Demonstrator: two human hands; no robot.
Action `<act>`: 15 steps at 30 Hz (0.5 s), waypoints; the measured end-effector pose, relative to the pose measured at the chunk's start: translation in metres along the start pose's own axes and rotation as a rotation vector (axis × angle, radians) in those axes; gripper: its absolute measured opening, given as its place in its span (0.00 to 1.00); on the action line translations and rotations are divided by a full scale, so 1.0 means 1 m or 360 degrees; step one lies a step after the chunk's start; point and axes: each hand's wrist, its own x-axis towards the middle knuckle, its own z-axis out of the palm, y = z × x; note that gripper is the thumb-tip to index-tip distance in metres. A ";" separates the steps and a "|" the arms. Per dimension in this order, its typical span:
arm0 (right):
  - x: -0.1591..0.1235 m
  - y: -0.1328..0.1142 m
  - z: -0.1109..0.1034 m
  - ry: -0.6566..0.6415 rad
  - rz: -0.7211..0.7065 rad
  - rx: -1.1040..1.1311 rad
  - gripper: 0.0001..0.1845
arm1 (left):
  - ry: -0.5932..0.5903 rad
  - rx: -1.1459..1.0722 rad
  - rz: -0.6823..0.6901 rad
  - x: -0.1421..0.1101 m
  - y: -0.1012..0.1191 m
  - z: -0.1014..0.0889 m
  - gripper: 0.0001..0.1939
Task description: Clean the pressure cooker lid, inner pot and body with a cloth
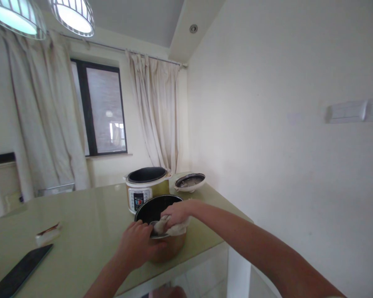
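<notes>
A round inner pot [155, 207], dark inside and gold outside, stands on the pale green table [90, 223] near its front edge. My left hand [138, 246] is wrapped round the pot's near side and steadies it. My right hand [177, 213] grips a crumpled beige cloth [170, 227] and presses it on the pot's near rim. Behind the pot stands a gold and white rice cooker [144, 186], its lid off and its cavity dark.
The cooker's lid [190, 182] lies upside down at the table's far right corner, by the white wall. A dark phone or tablet [18, 272] and a small wrapped packet [48, 234] lie at the left. Curtains and a window fill the back.
</notes>
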 end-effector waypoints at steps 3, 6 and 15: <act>0.012 -0.002 -0.001 -0.0077 -0.0023 -0.0088 0.21 | -0.0012 -0.0014 0.0022 -0.002 0.013 0.003 0.23; 0.020 -0.002 0.000 -0.0103 -0.0045 -0.0079 0.22 | -0.0014 -0.0016 -0.0031 -0.001 0.022 0.008 0.26; 0.034 0.022 0.011 -0.0067 0.0037 -0.0207 0.15 | 0.0091 -0.0070 -0.0030 0.004 0.007 0.017 0.28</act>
